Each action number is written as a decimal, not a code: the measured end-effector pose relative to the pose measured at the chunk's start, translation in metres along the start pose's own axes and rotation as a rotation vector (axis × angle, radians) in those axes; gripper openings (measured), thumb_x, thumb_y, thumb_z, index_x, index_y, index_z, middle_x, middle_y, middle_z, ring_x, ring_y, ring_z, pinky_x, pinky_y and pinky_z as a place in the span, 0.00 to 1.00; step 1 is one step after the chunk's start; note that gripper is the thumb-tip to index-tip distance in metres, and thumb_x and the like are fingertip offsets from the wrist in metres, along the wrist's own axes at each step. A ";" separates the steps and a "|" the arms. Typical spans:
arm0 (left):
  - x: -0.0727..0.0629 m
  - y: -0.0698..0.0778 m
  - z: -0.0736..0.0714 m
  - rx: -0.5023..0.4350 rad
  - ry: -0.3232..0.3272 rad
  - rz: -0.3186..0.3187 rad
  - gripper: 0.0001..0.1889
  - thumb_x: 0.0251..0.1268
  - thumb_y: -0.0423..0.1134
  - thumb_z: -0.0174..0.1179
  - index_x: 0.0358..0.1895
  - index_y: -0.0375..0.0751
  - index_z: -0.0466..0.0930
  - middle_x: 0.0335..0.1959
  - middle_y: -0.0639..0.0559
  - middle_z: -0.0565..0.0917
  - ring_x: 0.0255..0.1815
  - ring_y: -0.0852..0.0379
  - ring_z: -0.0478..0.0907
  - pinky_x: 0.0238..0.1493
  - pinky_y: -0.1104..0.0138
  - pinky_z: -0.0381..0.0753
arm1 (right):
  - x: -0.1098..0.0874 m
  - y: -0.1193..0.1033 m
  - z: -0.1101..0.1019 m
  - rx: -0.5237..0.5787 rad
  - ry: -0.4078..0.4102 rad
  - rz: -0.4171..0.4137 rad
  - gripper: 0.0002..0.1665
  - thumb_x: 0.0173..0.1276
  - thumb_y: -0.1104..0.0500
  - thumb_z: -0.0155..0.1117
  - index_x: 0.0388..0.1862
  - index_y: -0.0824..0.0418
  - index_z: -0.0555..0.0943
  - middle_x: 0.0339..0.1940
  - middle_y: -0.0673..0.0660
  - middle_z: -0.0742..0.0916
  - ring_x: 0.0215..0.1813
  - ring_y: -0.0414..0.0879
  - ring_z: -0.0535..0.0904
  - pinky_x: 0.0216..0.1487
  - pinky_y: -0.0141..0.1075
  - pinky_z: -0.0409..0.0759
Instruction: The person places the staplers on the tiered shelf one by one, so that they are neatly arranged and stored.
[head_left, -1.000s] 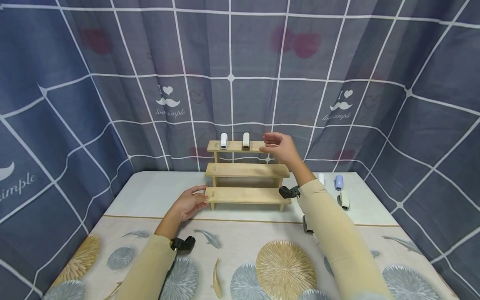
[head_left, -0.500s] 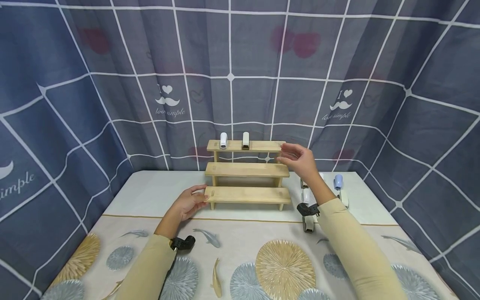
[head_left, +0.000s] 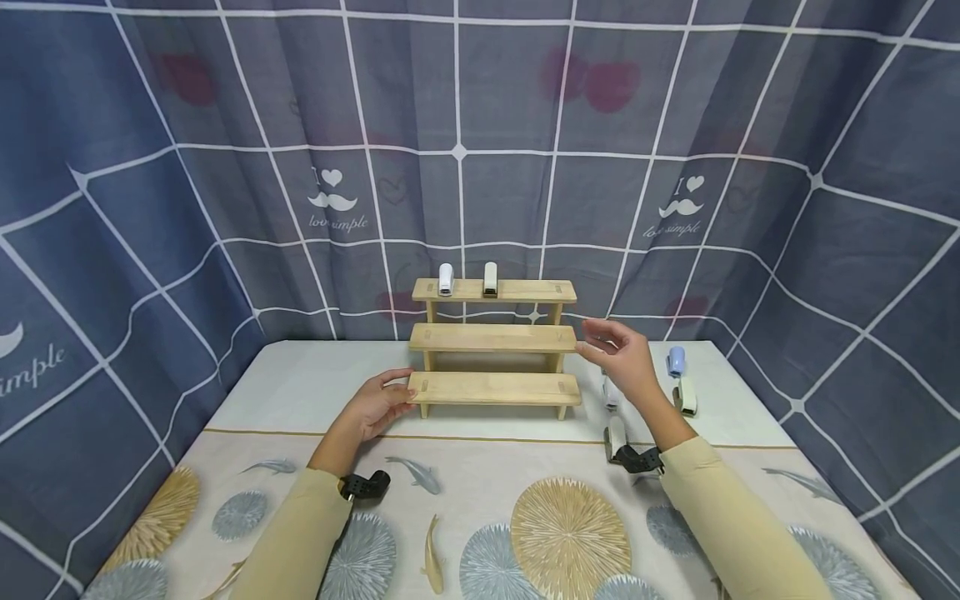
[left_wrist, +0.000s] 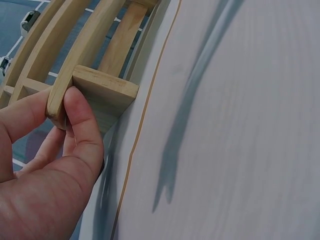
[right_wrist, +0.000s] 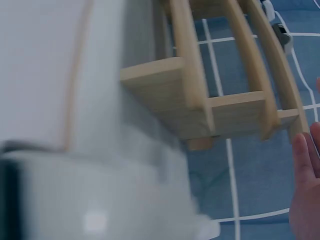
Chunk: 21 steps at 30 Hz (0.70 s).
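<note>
A jerk risks a tumble

The left hand (head_left: 377, 406) pinches the wooden stand (head_left: 491, 337) by its near left end; the right hand (head_left: 624, 360), relaxed around nothing, is beside its right end. Tugging could topple the white stapler (head_left: 446, 280) and cream stapler (head_left: 490, 280) up on the far tier (head_left: 534, 290).

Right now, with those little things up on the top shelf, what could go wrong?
The left hand pinches one end of the bottom shelf, so a tug might shift the whole stand and topple the white item or the cream item on top. The right hand is close to the right end of the middle shelf, so it could bump that.
</note>
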<state>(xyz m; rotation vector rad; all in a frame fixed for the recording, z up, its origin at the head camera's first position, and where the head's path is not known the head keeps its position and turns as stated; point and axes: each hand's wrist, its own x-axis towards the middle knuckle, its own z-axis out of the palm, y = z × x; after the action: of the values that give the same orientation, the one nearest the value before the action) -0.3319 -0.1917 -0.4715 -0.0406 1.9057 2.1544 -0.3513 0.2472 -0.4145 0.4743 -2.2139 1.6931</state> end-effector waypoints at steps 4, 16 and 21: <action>-0.001 0.001 0.000 -0.003 0.002 0.005 0.35 0.70 0.22 0.57 0.79 0.32 0.57 0.45 0.48 0.82 0.38 0.60 0.85 0.43 0.73 0.88 | -0.017 0.007 -0.003 -0.020 0.005 0.040 0.31 0.63 0.59 0.77 0.63 0.66 0.80 0.65 0.67 0.82 0.59 0.47 0.85 0.57 0.24 0.84; -0.001 -0.001 0.003 -0.010 0.001 0.007 0.35 0.70 0.21 0.56 0.78 0.32 0.57 0.44 0.49 0.81 0.37 0.60 0.84 0.43 0.72 0.88 | -0.058 0.024 -0.015 0.002 0.061 0.162 0.30 0.64 0.59 0.77 0.62 0.71 0.80 0.62 0.67 0.84 0.54 0.34 0.86 0.54 0.24 0.84; 0.000 -0.001 0.003 -0.016 0.001 0.006 0.35 0.70 0.21 0.57 0.78 0.31 0.57 0.43 0.49 0.81 0.37 0.60 0.84 0.42 0.72 0.88 | -0.072 0.025 -0.018 0.028 0.071 0.197 0.33 0.63 0.60 0.77 0.62 0.76 0.77 0.56 0.51 0.89 0.57 0.41 0.87 0.53 0.26 0.86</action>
<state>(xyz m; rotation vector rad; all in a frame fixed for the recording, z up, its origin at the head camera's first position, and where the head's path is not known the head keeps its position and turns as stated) -0.3308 -0.1892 -0.4719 -0.0389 1.8915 2.1742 -0.2972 0.2757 -0.4628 0.2044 -2.2509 1.8095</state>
